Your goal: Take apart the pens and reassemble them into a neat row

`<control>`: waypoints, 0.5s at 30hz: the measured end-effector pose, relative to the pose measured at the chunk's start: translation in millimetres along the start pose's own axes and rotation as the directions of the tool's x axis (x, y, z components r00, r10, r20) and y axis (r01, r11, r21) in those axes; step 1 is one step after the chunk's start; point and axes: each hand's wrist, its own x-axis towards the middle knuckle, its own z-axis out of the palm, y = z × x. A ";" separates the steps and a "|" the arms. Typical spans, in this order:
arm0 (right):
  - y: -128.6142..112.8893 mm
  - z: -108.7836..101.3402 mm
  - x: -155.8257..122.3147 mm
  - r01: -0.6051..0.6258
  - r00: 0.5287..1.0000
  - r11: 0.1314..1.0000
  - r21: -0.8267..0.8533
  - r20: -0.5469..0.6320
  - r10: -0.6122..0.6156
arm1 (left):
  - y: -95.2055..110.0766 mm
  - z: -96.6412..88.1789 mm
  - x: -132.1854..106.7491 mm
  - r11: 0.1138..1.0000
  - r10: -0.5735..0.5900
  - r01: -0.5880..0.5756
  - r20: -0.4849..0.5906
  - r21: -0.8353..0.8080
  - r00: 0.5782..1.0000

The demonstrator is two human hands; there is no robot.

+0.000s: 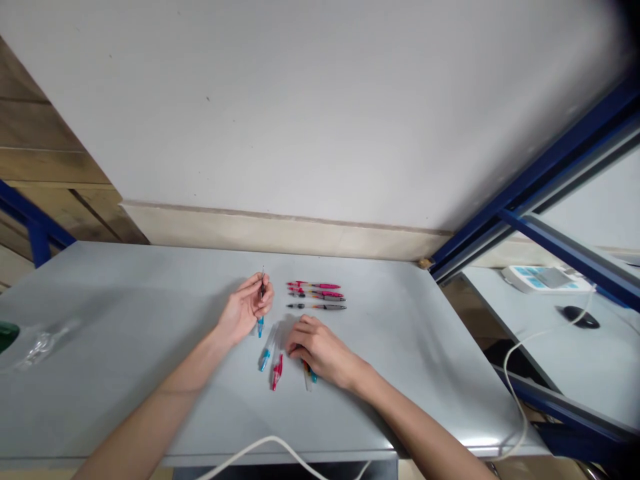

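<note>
My left hand is closed around a thin pen part with a blue tip, held upright above the grey table. My right hand rests curled on the table over loose pen parts; what its fingers grip is hidden. Between my hands lie a blue-and-clear pen piece and a red one. Just beyond, three assembled pens lie side by side, pink and grey.
A crumpled clear plastic bag and something green sit at the left edge. A white cable crosses the front edge. To the right, a second table holds a white device and a black mouse behind a blue frame.
</note>
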 end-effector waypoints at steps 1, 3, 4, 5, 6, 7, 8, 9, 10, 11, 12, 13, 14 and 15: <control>0.0 -1.9 0.1 0.003 1.000 1.000 0.028 -0.024 -0.002 | 0.2 1.0 -0.2 1.000 -0.015 0.015 -0.008 0.022 1.000; 0.2 -6.7 0.0 -0.007 0.995 0.996 0.093 -0.103 0.017 | 0.6 2.9 -1.0 0.995 -0.058 0.059 -0.012 0.076 0.998; 0.6 -9.3 -0.2 -0.022 0.987 0.991 0.130 -0.156 0.043 | 0.8 3.9 -1.6 0.990 -0.076 0.077 -0.011 0.115 0.997; 1.3 -12.0 -0.5 -0.040 0.974 0.985 0.168 -0.213 0.075 | 0.8 4.9 -2.2 0.982 -0.082 0.083 -0.013 0.169 0.997; 2.3 -14.5 -0.8 -0.057 0.956 0.976 0.208 -0.270 0.113 | 0.5 6.0 -3.0 0.966 -0.074 0.077 -0.022 0.246 0.997; 3.6 -16.7 -1.1 -0.072 0.933 0.966 0.248 -0.325 0.153 | -0.2 7.3 -3.7 0.937 -0.048 0.057 -0.035 0.345 0.998; 5.2 -18.5 -1.3 -0.087 0.907 0.955 0.284 -0.373 0.194 | -1.4 8.5 -4.5 0.888 -0.004 0.024 -0.044 0.459 0.999; 6.9 -19.9 -1.4 -0.103 0.880 0.942 0.318 -0.412 0.236 | -3.1 9.7 -5.4 0.817 0.055 -0.024 -0.037 0.576 0.998; 8.7 -20.9 -1.4 -0.121 0.854 0.929 0.350 -0.440 0.277 | -5.2 10.6 -6.2 0.728 0.118 -0.080 -0.010 0.680 0.993; 10.5 -21.4 -1.4 -0.141 0.831 0.914 0.380 -0.456 0.318 | -7.9 11.2 -7.1 0.632 0.173 -0.135 0.030 0.763 0.984; 12.2 -21.5 -1.3 -0.158 0.814 0.900 0.407 -0.462 0.352 | -11.0 11.4 -8.1 0.540 0.218 -0.185 0.075 0.821 0.973; 13.8 -21.3 -1.1 -0.168 0.802 0.887 0.431 -0.463 0.377 | -14.3 11.2 -9.1 0.460 0.254 -0.226 0.117 0.859 0.960; 15.2 -20.7 -0.9 -0.169 0.793 0.875 0.455 -0.464 0.394 | -17.9 10.6 -10.2 0.395 0.279 -0.255 0.150 0.883 0.949; 16.5 -19.9 -0.6 -0.161 0.786 0.864 0.477 -0.467 0.404 | -21.4 9.7 -11.4 0.346 0.294 -0.274 0.173 0.897 0.940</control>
